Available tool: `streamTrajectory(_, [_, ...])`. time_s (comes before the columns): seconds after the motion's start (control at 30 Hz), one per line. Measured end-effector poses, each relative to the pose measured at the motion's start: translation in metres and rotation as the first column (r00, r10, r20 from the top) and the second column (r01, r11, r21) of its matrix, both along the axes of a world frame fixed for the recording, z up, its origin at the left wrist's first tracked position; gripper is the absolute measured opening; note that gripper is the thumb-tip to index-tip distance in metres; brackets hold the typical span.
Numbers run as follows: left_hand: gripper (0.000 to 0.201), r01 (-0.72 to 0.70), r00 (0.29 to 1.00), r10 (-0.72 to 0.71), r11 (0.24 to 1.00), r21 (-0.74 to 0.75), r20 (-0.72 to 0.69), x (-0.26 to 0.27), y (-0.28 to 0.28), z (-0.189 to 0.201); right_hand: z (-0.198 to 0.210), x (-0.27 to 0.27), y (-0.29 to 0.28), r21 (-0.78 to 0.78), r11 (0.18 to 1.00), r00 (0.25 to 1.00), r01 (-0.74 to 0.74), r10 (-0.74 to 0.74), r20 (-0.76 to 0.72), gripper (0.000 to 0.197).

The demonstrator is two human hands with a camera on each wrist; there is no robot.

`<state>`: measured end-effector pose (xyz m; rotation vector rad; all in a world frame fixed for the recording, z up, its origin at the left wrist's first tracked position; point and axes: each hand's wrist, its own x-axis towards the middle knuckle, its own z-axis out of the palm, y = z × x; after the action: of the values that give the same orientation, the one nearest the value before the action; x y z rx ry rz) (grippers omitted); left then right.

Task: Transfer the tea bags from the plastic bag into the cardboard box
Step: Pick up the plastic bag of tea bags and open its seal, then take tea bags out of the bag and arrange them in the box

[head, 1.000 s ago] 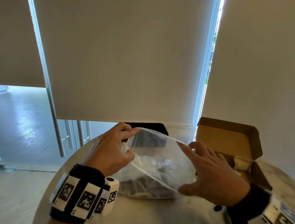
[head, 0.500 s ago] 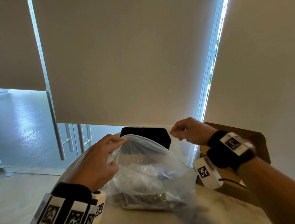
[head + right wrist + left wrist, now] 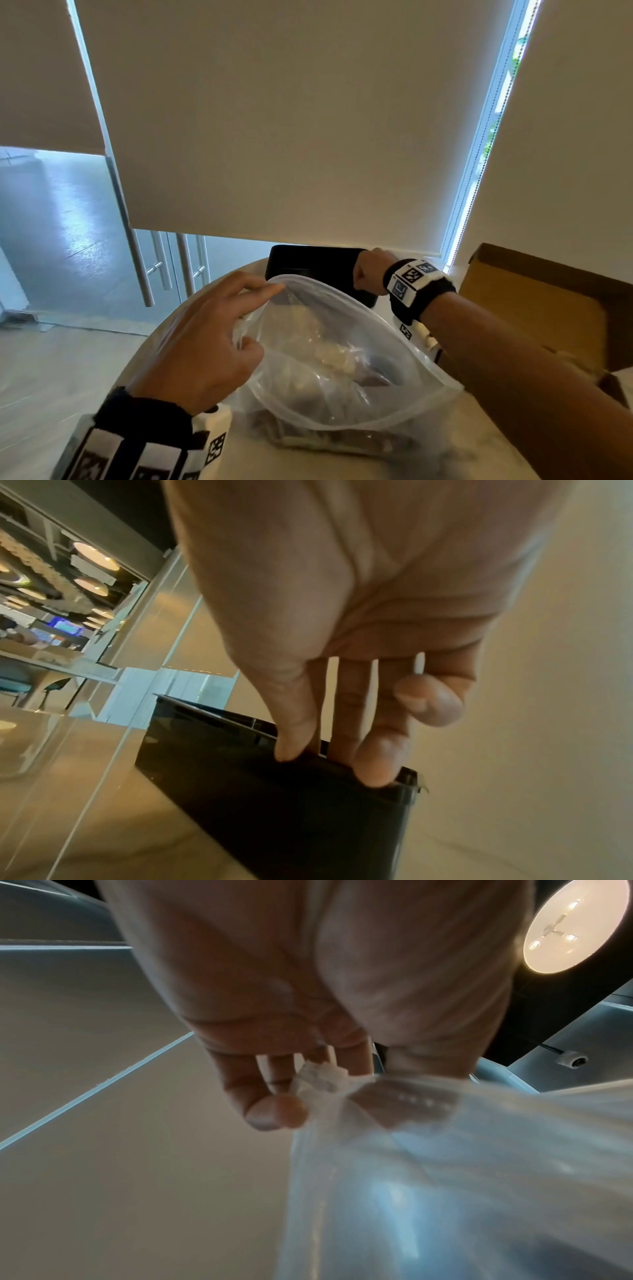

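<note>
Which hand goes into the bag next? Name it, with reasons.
Right, probably. The left hand pinches the plastic bag open; the right hand merely grips the black box and is nearer the cardboard box.

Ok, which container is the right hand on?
The black box behind the plastic bag; the right hand grips its rim. The left hand pinches the bag; no hand holds the cardboard box.

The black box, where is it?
Head view: the black box sits behind the plastic bag at the table's far edge; the right hand grips its end.
</note>
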<state>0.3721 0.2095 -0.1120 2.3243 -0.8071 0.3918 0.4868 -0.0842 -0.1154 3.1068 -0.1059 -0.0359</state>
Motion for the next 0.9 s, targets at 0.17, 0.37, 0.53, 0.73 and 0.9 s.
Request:
streamTrajectory(0.17, [0.058,0.015,1.000,-0.015,1.000,-0.006,0.013,0.003,0.000,-0.001,-0.010,0.027,-0.010,0.038,0.996,0.994,0.083,-0.086,0.066,0.015])
streamTrajectory(0.37, [0.060,-0.001,1.000,0.001,1.000,0.001,-0.008,0.008,-0.003,-0.006,-0.014,0.041,-0.024,0.049,0.983,0.973,0.178,-0.184,0.139,0.016])
streamTrajectory(0.53, [0.060,-0.003,1.000,0.003,1.000,0.028,0.020,0.010,-0.001,-0.005,-0.011,0.025,-0.019,0.070,0.995,0.983,0.074,-0.085,0.162,0.022])
streamTrajectory(0.73, [0.060,0.018,0.999,-0.018,1.000,0.013,0.034,0.009,-0.001,-0.006,0.019,-0.054,0.011,0.396,0.895,0.956,-0.205,0.270,-0.115,0.008])
streamTrajectory(0.9, [0.060,0.037,0.999,-0.037,0.999,-0.016,0.029,0.005,-0.001,-0.004,-0.020,-0.083,0.018,0.302,0.928,0.882,-0.219,0.321,-0.346,0.023])
